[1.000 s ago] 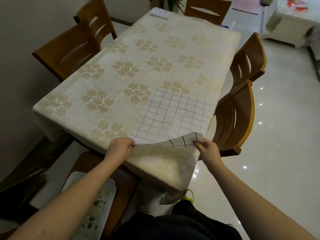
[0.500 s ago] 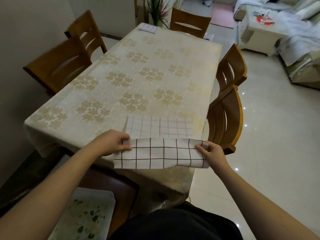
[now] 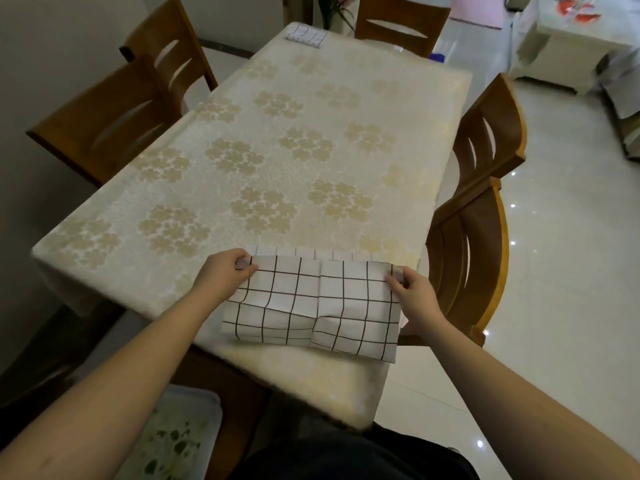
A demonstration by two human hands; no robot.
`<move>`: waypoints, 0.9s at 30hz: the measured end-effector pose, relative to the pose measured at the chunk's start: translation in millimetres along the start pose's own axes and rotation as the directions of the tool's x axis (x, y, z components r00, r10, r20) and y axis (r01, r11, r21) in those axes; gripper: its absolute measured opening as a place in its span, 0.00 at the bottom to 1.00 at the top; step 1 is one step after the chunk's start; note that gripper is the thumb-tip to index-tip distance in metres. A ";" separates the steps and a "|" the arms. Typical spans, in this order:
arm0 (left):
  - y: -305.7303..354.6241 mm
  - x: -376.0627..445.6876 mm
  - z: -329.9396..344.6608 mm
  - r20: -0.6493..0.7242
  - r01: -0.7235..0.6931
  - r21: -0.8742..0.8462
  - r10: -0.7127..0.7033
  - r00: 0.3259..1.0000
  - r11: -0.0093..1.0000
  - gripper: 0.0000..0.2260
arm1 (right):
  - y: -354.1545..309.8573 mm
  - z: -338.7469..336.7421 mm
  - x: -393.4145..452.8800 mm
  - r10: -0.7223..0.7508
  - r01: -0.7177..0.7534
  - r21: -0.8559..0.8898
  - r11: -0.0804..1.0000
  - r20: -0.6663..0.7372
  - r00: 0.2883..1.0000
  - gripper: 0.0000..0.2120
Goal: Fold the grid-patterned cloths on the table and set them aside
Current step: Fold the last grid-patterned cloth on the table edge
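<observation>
A white cloth with a black grid [image 3: 313,306] lies at the near right end of the table [image 3: 277,161], doubled over on itself. Its upper layer almost covers the lower one, of which only a thin strip shows along the far edge. My left hand [image 3: 225,273] pinches the far left corner of the upper layer. My right hand [image 3: 410,292] pinches the far right corner. A second grid cloth [image 3: 306,35], folded small, sits at the far end of the table.
The table carries a cream cover with gold flower clusters. Wooden chairs stand on the left [image 3: 104,123], on the right [image 3: 474,251] and at the far end [image 3: 401,22]. A cushioned seat [image 3: 173,441] lies below my left arm. Glossy tiled floor spreads to the right.
Both hands have carried the cloth's near edge up from the table's front and over towards its far edge, so the cloth now lies folded in half.
</observation>
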State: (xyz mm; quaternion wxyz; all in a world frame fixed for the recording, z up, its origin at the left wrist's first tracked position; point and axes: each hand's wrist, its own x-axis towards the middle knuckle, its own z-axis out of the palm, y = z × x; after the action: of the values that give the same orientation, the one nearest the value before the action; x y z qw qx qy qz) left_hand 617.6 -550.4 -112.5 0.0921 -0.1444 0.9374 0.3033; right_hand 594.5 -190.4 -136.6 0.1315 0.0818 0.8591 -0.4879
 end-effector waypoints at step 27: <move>-17.2 21.3 98.1 -0.278 -0.013 0.176 0.062 0.959 0.984 0.22 | 21.6 43.2 109.9 0.050 -0.048 -0.217 0.975 0.007 0.999 0.18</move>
State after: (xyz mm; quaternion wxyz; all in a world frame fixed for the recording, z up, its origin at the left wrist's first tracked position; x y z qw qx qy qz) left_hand 611.5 -509.9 -205.7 -0.0363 -0.1599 0.9662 0.1992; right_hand 501.9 -215.2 -208.9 0.1571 0.0850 0.9039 -0.3886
